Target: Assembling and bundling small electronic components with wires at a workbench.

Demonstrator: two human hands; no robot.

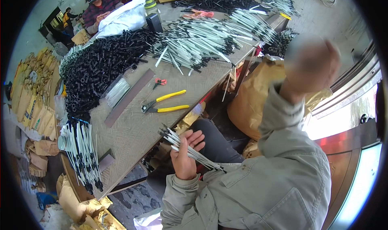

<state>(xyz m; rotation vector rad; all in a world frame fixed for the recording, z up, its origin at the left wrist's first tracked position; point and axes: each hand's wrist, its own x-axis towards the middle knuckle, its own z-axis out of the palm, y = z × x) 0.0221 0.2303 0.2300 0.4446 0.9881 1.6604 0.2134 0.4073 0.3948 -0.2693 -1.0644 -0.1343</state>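
A bundle of thin white rods with black ends (173, 139) lies across the palm of my left hand (184, 162), between thumb and fingers, above my lap at the table's near edge. The fingers curl only loosely around it. My right hand (313, 66) is raised high at the right, close to the camera. It is blurred, and I cannot make out its fingers or anything in them. Yellow-handled pliers (165, 101) rest with their handles apart on the table (139, 139), in front of my left hand. A small red-handled tool (160, 82) lies just beyond them.
Black fittings (101, 64) form a large pile at the table's left. White rods (198, 40) are heaped at the far side, and another bunch (83, 155) lies at the left corner. A person (101, 9) sits across the table. A brown sack (254, 100) stands on my right.
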